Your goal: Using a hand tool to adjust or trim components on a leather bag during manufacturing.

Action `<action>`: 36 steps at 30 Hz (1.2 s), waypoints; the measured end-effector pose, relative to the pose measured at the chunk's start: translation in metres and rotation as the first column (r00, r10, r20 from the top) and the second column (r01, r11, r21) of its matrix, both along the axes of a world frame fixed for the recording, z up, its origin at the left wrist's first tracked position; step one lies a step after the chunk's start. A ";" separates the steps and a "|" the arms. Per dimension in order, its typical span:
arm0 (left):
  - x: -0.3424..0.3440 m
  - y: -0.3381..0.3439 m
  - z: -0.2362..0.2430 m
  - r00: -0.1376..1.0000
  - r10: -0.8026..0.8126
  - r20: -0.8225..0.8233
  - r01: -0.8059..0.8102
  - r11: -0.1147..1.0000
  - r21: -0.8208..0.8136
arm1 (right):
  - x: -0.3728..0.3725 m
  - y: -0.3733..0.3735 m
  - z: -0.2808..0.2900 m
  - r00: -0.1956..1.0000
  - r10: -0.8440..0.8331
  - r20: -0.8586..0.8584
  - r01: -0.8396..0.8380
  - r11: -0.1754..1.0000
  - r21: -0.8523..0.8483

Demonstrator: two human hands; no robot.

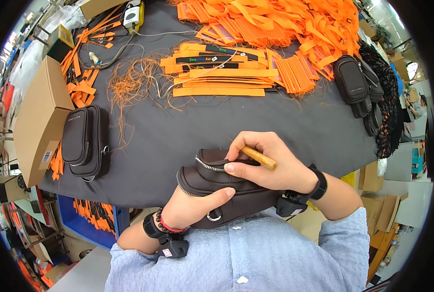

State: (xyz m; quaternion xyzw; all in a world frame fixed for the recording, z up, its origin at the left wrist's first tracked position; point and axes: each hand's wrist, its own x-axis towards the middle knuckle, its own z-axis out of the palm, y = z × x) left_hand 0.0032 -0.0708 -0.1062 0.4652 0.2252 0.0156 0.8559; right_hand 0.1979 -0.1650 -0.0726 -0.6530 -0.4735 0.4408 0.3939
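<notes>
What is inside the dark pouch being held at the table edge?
Nothing shows inside the dark pouch. Its zipper gapes slightly, but the right hand, gripping a wooden-handled tool, covers the opening. The left hand supports it from below.

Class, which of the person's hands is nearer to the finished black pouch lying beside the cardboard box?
Left. The left hand is nearer the black pouch; the right hand is farther right.

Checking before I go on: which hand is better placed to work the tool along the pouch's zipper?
Right. The right hand already grips the wooden-handled tool at the zipper, while the left hand steadies the dark pouch from below.
</notes>
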 end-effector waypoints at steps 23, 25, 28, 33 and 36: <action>0.002 0.004 -0.007 0.999 -0.003 0.039 0.003 1.000 -0.001 | 0.004 0.007 -0.004 0.999 0.011 -0.033 -0.014 0.998 -0.066; 0.003 0.003 -0.007 0.999 0.005 0.038 -0.004 1.000 -0.015 | 0.004 0.006 -0.005 0.999 0.015 -0.047 -0.018 0.998 -0.059; 0.003 0.002 -0.002 0.999 0.027 0.025 -0.026 0.999 -0.038 | 0.006 0.007 -0.004 0.997 0.033 -0.063 -0.037 0.997 -0.061; -0.006 0.009 0.023 0.997 -0.007 -0.080 0.000 0.996 -0.091 | -0.005 0.004 -0.007 0.963 0.005 -0.268 -0.013 1.000 -0.028; -0.021 0.016 0.044 0.966 -0.095 -0.240 0.056 0.985 -0.163 | -0.024 -0.004 -0.014 0.908 0.016 -0.419 -0.054 0.995 -0.081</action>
